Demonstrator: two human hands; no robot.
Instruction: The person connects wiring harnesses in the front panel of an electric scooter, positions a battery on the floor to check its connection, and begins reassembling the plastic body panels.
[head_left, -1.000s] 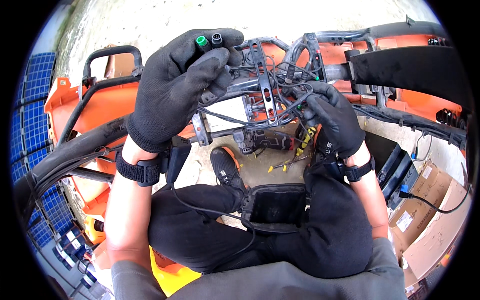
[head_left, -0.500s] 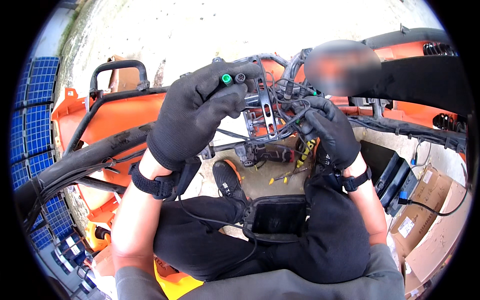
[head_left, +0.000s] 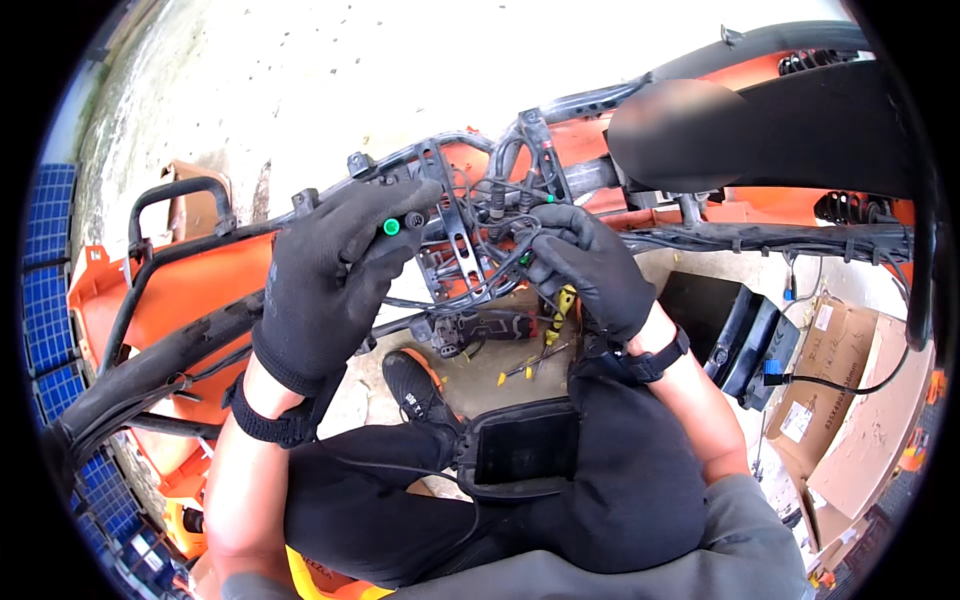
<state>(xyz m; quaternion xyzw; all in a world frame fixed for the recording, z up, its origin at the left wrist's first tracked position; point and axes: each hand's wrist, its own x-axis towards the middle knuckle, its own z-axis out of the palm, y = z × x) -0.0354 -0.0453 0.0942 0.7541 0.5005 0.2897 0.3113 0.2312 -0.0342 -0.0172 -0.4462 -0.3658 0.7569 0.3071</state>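
Observation:
Black work gloves cover both of my hands. My left hand (head_left: 322, 275) is closed around two round cable connectors, a green connector (head_left: 391, 227) and a black connector (head_left: 414, 219), their ends facing me side by side. A slotted black metal bracket (head_left: 460, 235) stands just right of them. Beyond it, black cables (head_left: 497, 213) bunch together on the tubular frame. At that bundle, the fingers of my right hand (head_left: 598, 275) pinch a cable connector (head_left: 525, 258) with a green part; the glove hides most of it. Another green-ringed connector (head_left: 550, 199) shows just above this hand.
The black tubular frame (head_left: 170, 335) with orange panels (head_left: 215, 290) crosses in front of me. Below it lie a power tool (head_left: 485, 328) and a yellow-handled tool (head_left: 560, 312). A black case (head_left: 525, 450) sits between my legs. Cardboard (head_left: 830, 385) is at right, blue crates (head_left: 48, 310) at left.
The whole view has shifted, so frame and hands appear further left. Both hands keep their grips beside the cable bundle; the left hand's two connectors look much the same.

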